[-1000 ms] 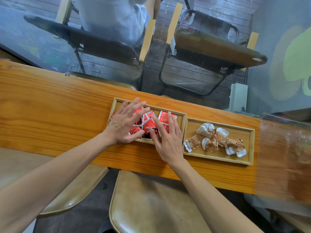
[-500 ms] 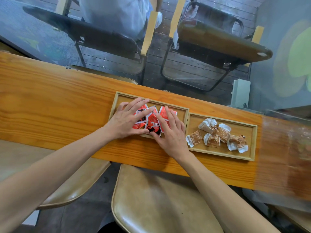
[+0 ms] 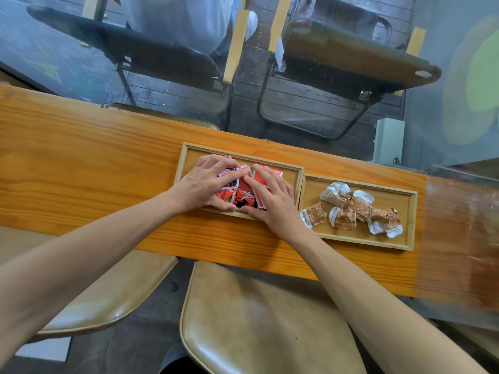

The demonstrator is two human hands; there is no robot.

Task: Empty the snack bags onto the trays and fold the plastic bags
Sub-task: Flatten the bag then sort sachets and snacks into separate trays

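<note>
Two shallow wooden trays sit side by side on the wooden counter. The left tray (image 3: 293,174) holds several red snack packets (image 3: 244,194) bunched in a pile. My left hand (image 3: 208,184) covers the pile's left side with its fingers curled over the packets. From the right, my right hand (image 3: 272,195) presses against the pile with fingers laid flat on it, and the two thumbs nearly meet at the tray's near rim. The right tray (image 3: 405,241) holds several brown-and-white wrapped snacks (image 3: 353,209). No plastic bag is in view.
The counter (image 3: 94,163) is narrow, with a glass pane along its far edge. Two tan stools (image 3: 264,319) stand below its near edge. Behind the glass are folding chairs (image 3: 351,55) and a seated person. A blurred clear sheet (image 3: 459,238) covers the counter's right end.
Both hands have drawn together and pushed the red packets into a tighter pile in the middle of the left tray. My left fingers have curled over them.
</note>
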